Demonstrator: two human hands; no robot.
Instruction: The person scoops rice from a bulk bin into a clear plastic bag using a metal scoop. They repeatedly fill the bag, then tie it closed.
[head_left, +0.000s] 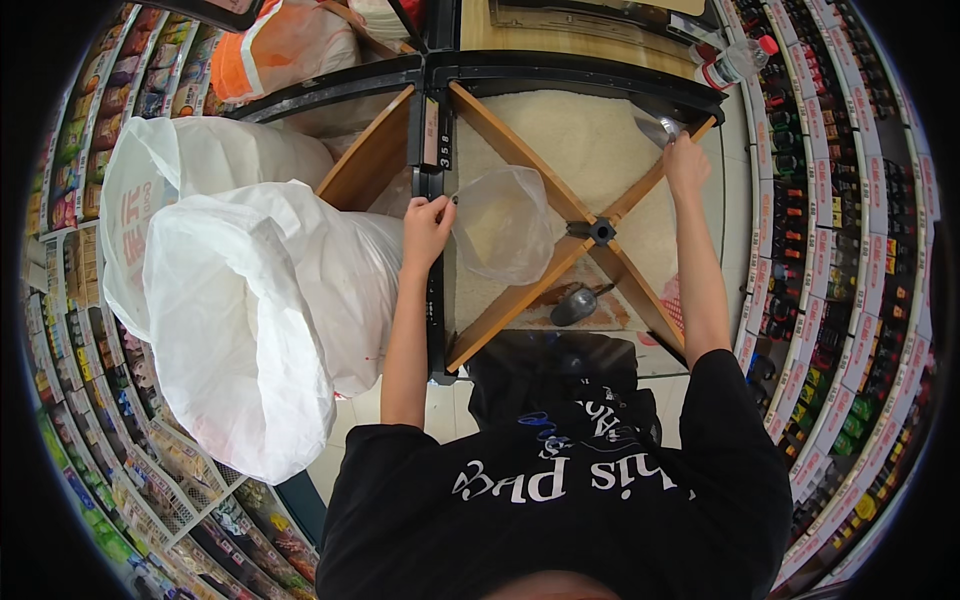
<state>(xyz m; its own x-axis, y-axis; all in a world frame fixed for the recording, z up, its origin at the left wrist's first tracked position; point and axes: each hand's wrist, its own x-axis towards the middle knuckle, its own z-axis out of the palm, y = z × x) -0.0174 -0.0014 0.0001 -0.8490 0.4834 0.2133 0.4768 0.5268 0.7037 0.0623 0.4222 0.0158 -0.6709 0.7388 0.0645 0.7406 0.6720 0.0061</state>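
Note:
My left hand (430, 225) pinches the rim of a clear plastic bag (504, 225), whose round mouth faces up over the left compartment of a grain bin. Pale grain shows through the plastic; whether any lies inside the bag I cannot tell. At the bin's far right corner, my right hand (685, 166) grips a scoop (657, 127) by its handle, over the far compartment. Pale, rice-like grain (559, 127) fills that compartment. Crossed wooden dividers (525, 154) split the bin and meet at a black hub (602, 232).
A second metal scoop (576, 305) rests in the near compartment. Large white woven sacks (352, 277) stand left of the bin, one with its mouth gaping. A plastic bottle (735, 64) is at the far right corner. Stocked shelves (814, 247) line both sides.

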